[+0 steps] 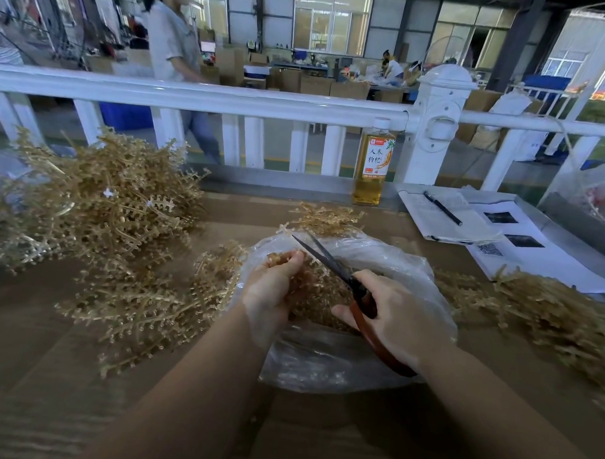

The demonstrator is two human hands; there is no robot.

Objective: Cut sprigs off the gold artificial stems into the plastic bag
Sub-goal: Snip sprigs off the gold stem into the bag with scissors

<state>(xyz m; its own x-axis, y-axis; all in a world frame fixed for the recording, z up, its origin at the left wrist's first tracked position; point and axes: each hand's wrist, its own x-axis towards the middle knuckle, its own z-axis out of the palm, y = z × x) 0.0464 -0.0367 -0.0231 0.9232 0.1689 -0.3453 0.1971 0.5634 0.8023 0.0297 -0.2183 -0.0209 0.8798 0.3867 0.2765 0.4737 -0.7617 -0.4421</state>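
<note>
A brown work table point(32, 374) filled the lower view, and on its left side lay the biggest thing on it, a heaped pile of uncut gold artificial stems point(89, 201). A smaller spread of gold stems point(147, 306) lay just left of the bag, and another loose gold heap point(548, 313) lay to its right. Between the forearms sat the crumpled clear plastic bag point(365, 362), its mouth open upward and already partly filled with cut gold sprigs point(323, 292). Judging by that fill against the large pile, the job looked under way but far from finished.

Over the bag's mouth, the left hand point(275, 286) had its fingers curled round a short gold stem piece point(279, 257). The right hand point(394, 318) gripped the red-handled scissors point(360, 300), whose dark blades stood slightly parted near that piece. Behind stood a white railing point(196, 98) and an amber drink bottle point(372, 163).
</note>
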